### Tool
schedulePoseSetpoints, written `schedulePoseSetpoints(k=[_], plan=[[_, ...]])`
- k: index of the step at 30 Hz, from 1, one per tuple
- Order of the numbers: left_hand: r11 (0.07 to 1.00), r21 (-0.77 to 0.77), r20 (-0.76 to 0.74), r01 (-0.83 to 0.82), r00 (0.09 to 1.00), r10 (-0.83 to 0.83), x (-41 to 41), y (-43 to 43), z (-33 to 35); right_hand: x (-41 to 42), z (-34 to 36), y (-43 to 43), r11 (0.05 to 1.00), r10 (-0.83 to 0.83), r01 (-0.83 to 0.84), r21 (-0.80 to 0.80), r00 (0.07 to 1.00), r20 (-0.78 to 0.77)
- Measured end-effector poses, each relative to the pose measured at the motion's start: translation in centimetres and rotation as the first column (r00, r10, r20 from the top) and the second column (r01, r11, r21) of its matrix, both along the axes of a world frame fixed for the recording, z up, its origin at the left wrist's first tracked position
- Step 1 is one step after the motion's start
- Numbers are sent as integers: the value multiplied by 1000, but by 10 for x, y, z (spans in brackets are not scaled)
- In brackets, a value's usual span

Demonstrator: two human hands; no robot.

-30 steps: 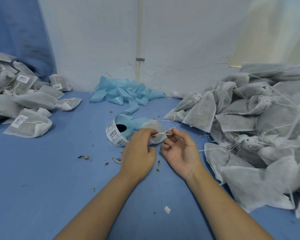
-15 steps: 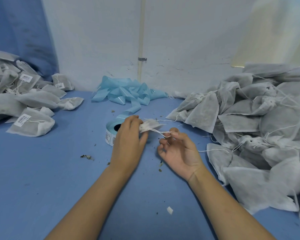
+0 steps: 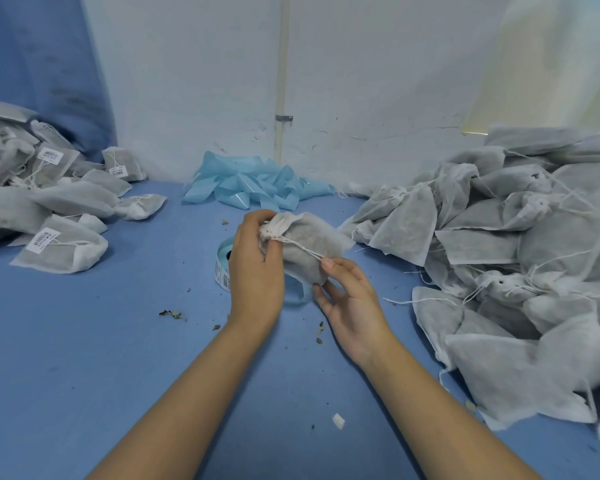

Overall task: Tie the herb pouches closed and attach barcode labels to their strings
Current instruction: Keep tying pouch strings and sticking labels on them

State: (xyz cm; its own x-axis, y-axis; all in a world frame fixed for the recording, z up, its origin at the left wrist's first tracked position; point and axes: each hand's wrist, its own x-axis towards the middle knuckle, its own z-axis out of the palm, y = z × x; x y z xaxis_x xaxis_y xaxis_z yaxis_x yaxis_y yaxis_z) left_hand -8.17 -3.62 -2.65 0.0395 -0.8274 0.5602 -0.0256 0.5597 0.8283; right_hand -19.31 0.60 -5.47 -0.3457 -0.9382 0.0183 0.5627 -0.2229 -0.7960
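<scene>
Above the label roll point(image 3: 225, 268), your left hand point(image 3: 255, 268) grips the gathered neck of the herb pouch point(image 3: 309, 244) while your right hand point(image 3: 352, 303) pinches its strings point(image 3: 300, 247) taut, likely to cinch it for knotting.

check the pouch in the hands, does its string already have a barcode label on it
No, the string stretched between the left hand and right hand is bare, and the pouch carries no label.
</scene>
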Motion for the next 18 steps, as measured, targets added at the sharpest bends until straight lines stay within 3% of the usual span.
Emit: schedulePoseSetpoints(k=[5, 10, 18], plan=[[988, 58, 146, 140, 978, -147, 7, -4, 6, -1, -2, -1, 998, -47, 47, 36, 999, 7], [938, 99, 45, 332, 940, -338, 5, 0, 4, -2, -3, -2, 996, -81, 79, 48, 996, 48], [958, 164, -51, 234, 972, -229, -10, -3, -14, -1, -4, -2, 993, -103, 100, 60, 994, 40]])
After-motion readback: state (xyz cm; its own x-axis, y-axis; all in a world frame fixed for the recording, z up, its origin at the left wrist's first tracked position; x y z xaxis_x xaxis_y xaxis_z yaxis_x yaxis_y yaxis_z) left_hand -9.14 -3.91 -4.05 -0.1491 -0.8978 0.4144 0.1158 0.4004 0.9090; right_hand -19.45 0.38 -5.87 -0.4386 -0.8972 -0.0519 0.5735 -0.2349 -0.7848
